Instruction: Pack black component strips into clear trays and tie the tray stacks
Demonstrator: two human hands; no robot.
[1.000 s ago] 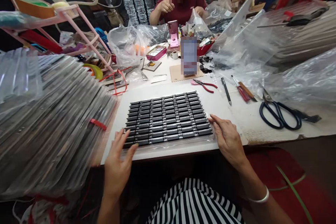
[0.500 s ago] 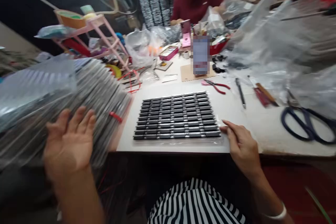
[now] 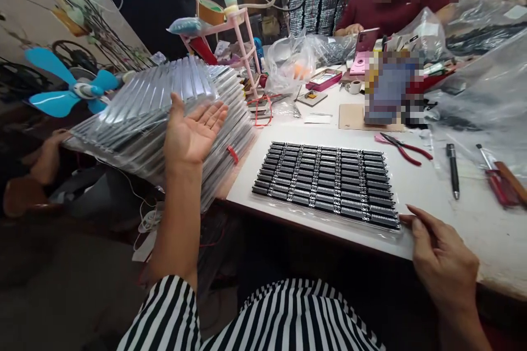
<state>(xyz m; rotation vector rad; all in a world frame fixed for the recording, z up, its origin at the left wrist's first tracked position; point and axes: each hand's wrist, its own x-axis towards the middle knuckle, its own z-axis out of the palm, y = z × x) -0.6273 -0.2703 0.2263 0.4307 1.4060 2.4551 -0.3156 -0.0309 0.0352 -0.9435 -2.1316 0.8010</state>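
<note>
A clear plastic tray lies on the white table in front of me, carrying several rows of black strip-shaped parts with silvery pins. At its near right corner, my right hand has its thumb and fingers closed on the tray's edge. My left hand is raised, palm up with fingers stretched out, and holds nothing. It is in front of a tall stack of clear plastic trays on the left; whether it touches them I cannot tell. A red tie shows on the stack's side.
Red-handled pliers, a black pen and a red-handled tool lie right. Behind stand a phone and a pink rack. A blue fan is far left. A co-worker sits opposite.
The view has swung left, so the fan and another person's arm at the left now show. My left hand has risen along the tray stack, still open. My right hand stays at the tray's corner.
</note>
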